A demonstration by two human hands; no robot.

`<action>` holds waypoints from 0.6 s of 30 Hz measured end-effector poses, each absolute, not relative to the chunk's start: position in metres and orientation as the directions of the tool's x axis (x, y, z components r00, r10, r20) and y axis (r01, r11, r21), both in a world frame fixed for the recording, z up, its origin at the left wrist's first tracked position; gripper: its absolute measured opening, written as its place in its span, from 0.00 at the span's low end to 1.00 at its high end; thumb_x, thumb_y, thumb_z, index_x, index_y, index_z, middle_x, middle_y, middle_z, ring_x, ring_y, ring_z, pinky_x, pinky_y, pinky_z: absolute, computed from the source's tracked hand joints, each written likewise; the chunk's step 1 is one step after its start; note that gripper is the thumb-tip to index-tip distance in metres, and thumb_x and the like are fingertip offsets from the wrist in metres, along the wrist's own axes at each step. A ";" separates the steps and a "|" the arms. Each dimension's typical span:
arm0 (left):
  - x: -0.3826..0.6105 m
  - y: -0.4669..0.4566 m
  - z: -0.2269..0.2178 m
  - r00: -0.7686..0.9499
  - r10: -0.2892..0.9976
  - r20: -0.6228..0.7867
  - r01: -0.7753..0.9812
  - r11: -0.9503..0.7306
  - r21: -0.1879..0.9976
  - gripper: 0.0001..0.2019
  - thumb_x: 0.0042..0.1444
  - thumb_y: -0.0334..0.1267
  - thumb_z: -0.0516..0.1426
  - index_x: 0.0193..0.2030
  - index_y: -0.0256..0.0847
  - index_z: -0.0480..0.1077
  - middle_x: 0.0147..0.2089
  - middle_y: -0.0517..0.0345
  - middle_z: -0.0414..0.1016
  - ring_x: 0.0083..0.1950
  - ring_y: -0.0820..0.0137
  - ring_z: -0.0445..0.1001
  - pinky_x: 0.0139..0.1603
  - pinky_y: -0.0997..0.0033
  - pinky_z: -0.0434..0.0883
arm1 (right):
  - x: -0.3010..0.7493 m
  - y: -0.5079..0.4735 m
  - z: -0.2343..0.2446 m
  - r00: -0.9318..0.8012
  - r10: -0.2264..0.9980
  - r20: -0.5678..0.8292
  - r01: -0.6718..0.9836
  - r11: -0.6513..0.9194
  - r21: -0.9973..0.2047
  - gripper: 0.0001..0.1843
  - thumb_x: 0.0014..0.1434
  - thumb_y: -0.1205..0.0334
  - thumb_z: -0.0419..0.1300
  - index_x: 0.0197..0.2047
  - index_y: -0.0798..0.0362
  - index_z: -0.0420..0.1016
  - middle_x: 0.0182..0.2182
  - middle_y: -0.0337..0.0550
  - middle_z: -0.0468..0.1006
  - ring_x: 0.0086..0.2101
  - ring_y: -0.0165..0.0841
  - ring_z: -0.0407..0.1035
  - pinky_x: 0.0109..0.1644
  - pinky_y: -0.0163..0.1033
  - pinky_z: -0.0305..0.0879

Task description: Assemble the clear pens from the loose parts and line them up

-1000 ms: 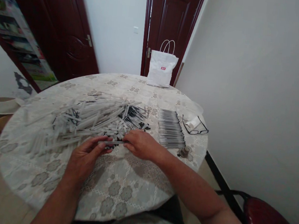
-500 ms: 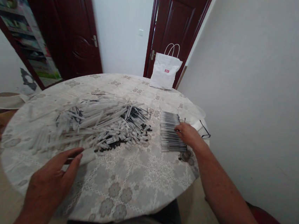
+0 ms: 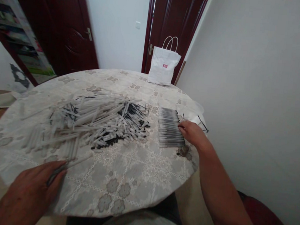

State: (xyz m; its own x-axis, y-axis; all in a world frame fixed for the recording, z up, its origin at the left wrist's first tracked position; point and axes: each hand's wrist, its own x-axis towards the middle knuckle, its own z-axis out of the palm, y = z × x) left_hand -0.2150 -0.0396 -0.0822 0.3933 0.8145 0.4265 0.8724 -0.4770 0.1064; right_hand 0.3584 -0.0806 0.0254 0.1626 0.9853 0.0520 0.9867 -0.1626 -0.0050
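Since the frame of a second ago, the right hand [image 3: 192, 132] has been moved from the middle of the surface [image 3: 139, 171] to the neat row of pens [image 3: 170, 128], and the left hand [image 3: 32, 189] has been drawn back to the near left edge. A pale tube [image 3: 80, 160] is pinched between thumb and fingers of the left hand, its free end pointed toward the middle. The fingertips of the right hand are brought together at the dark ends of the row; whether a pen is gripped there cannot be told.

As far as can be judged, the pens in the row are put together and lined up side by side. Much more seems to be left: long clear tubes are heaped at the left, with dark rods [image 3: 133, 111], short whitish caps [image 3: 121, 132] and small black plugs [image 3: 145, 124] strewn at the heap's right side.

On the white paper bag [image 3: 161, 73] at the far edge, a small red label [image 3: 165, 66] is printed with pale characters, too small to be read. No other writing can be made out.
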 end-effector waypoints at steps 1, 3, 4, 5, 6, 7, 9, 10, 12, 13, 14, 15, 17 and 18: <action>-0.215 -0.039 -0.083 0.404 0.806 0.433 0.868 -0.488 0.099 0.21 0.64 0.51 0.50 0.49 0.40 0.75 0.49 0.43 0.83 0.48 0.50 0.80 0.56 0.51 0.70 | 0.357 -0.091 0.028 0.174 0.984 0.037 0.985 -0.173 -0.012 0.14 0.70 0.57 0.55 0.48 0.52 0.80 0.45 0.50 0.82 0.45 0.37 0.74 0.46 0.36 0.62; -0.216 -0.037 -0.085 0.413 0.802 0.432 0.859 -0.500 0.108 0.18 0.63 0.51 0.51 0.49 0.43 0.75 0.49 0.45 0.83 0.48 0.50 0.80 0.56 0.51 0.70 | 0.353 -0.113 0.028 0.181 0.983 -0.012 0.983 -0.181 -0.032 0.14 0.67 0.52 0.58 0.46 0.53 0.79 0.41 0.49 0.82 0.41 0.37 0.74 0.43 0.36 0.61; -0.216 -0.036 -0.086 0.409 0.804 0.431 0.858 -0.500 0.118 0.18 0.63 0.50 0.51 0.49 0.44 0.75 0.49 0.45 0.83 0.48 0.50 0.80 0.56 0.51 0.70 | 0.351 -0.124 0.027 0.178 0.984 -0.028 0.983 -0.179 -0.051 0.14 0.66 0.52 0.60 0.46 0.53 0.78 0.41 0.49 0.81 0.40 0.38 0.74 0.42 0.37 0.61; -0.217 -0.035 -0.087 0.408 0.808 0.425 0.856 -0.500 0.129 0.17 0.63 0.50 0.51 0.49 0.45 0.75 0.49 0.46 0.83 0.49 0.50 0.80 0.57 0.52 0.70 | 0.348 -0.134 0.024 0.166 0.985 -0.038 0.983 -0.169 -0.074 0.14 0.64 0.52 0.62 0.46 0.53 0.78 0.41 0.48 0.81 0.40 0.38 0.73 0.42 0.37 0.60; -0.217 -0.034 -0.088 0.411 0.811 0.417 0.853 -0.503 0.139 0.16 0.63 0.50 0.52 0.49 0.46 0.74 0.49 0.46 0.83 0.49 0.50 0.80 0.57 0.51 0.70 | 0.346 -0.142 0.020 0.155 0.987 -0.044 0.983 -0.159 -0.094 0.13 0.62 0.54 0.64 0.46 0.53 0.77 0.41 0.48 0.80 0.40 0.38 0.73 0.42 0.37 0.60; -0.218 -0.033 -0.090 0.413 0.812 0.412 0.850 -0.506 0.145 0.16 0.63 0.50 0.52 0.49 0.47 0.74 0.49 0.46 0.83 0.49 0.50 0.80 0.57 0.51 0.71 | 0.344 -0.148 0.016 0.144 0.989 -0.044 0.983 -0.148 -0.113 0.12 0.61 0.56 0.64 0.46 0.53 0.77 0.41 0.48 0.79 0.41 0.38 0.73 0.43 0.37 0.61; -0.220 -0.030 -0.093 0.413 0.816 0.405 0.849 -0.506 0.154 0.16 0.63 0.50 0.52 0.48 0.48 0.75 0.49 0.47 0.83 0.49 0.50 0.80 0.56 0.50 0.71 | 0.341 -0.156 0.009 0.128 0.991 -0.038 0.982 -0.132 -0.138 0.11 0.61 0.60 0.64 0.46 0.53 0.77 0.42 0.48 0.78 0.42 0.38 0.72 0.44 0.37 0.61; -0.221 -0.029 -0.094 0.410 0.819 0.402 0.850 -0.503 0.159 0.15 0.62 0.50 0.52 0.48 0.48 0.75 0.48 0.47 0.83 0.48 0.50 0.80 0.56 0.50 0.72 | 0.340 -0.157 0.007 0.125 0.992 -0.032 0.981 -0.129 -0.147 0.10 0.61 0.61 0.64 0.45 0.54 0.77 0.41 0.48 0.77 0.42 0.38 0.72 0.45 0.37 0.61; -0.223 -0.026 -0.096 0.400 0.824 0.401 0.853 -0.495 0.166 0.15 0.62 0.50 0.52 0.47 0.49 0.75 0.48 0.48 0.83 0.48 0.50 0.80 0.55 0.50 0.72 | 0.340 -0.158 0.004 0.122 0.992 -0.019 0.980 -0.124 -0.158 0.09 0.61 0.62 0.63 0.45 0.54 0.77 0.41 0.48 0.76 0.42 0.38 0.71 0.45 0.37 0.61; -0.223 -0.025 -0.097 0.402 0.825 0.398 0.852 -0.496 0.167 0.14 0.62 0.50 0.52 0.46 0.49 0.75 0.48 0.48 0.83 0.48 0.50 0.80 0.54 0.50 0.72 | 0.339 -0.157 0.004 0.120 0.993 -0.018 0.979 -0.121 -0.163 0.09 0.62 0.62 0.63 0.45 0.55 0.77 0.41 0.48 0.76 0.42 0.38 0.71 0.45 0.37 0.61; -0.224 -0.025 -0.097 0.405 0.823 0.398 0.851 -0.499 0.165 0.14 0.62 0.50 0.52 0.46 0.49 0.75 0.47 0.49 0.83 0.48 0.50 0.80 0.54 0.50 0.72 | 0.339 -0.157 0.005 0.118 0.993 -0.018 0.979 -0.119 -0.166 0.09 0.62 0.62 0.63 0.45 0.55 0.77 0.40 0.48 0.76 0.41 0.38 0.71 0.45 0.38 0.61; -0.223 -0.025 -0.097 0.408 0.819 0.402 0.848 -0.503 0.164 0.15 0.62 0.50 0.52 0.46 0.49 0.75 0.47 0.49 0.83 0.48 0.50 0.80 0.53 0.50 0.73 | 0.339 -0.157 0.005 0.114 0.993 -0.018 0.979 -0.115 -0.169 0.10 0.62 0.62 0.63 0.45 0.55 0.77 0.40 0.48 0.76 0.41 0.38 0.71 0.46 0.38 0.61; -0.221 -0.026 -0.094 0.412 0.815 0.408 0.841 -0.512 0.175 0.15 0.62 0.51 0.52 0.45 0.49 0.76 0.47 0.48 0.82 0.48 0.50 0.80 0.53 0.50 0.73 | 0.336 -0.158 0.007 0.094 0.995 -0.023 0.978 -0.097 -0.185 0.10 0.62 0.62 0.62 0.45 0.55 0.77 0.40 0.48 0.76 0.41 0.38 0.71 0.46 0.38 0.61; -0.220 -0.027 -0.092 0.394 0.824 0.407 0.843 -0.500 0.197 0.15 0.61 0.51 0.52 0.45 0.49 0.76 0.47 0.48 0.82 0.48 0.50 0.80 0.54 0.51 0.73 | 0.335 -0.158 0.007 0.082 0.996 -0.026 0.977 -0.085 -0.197 0.09 0.61 0.62 0.63 0.45 0.55 0.77 0.40 0.47 0.76 0.41 0.38 0.71 0.46 0.38 0.61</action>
State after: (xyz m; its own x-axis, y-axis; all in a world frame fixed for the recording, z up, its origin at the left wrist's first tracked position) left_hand -0.2197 -0.0270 -0.0924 0.3940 0.8240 0.4071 0.8430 -0.5004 0.1970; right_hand 0.3345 -0.1580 0.0073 0.0816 0.9963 -0.0262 0.9767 -0.0852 -0.1970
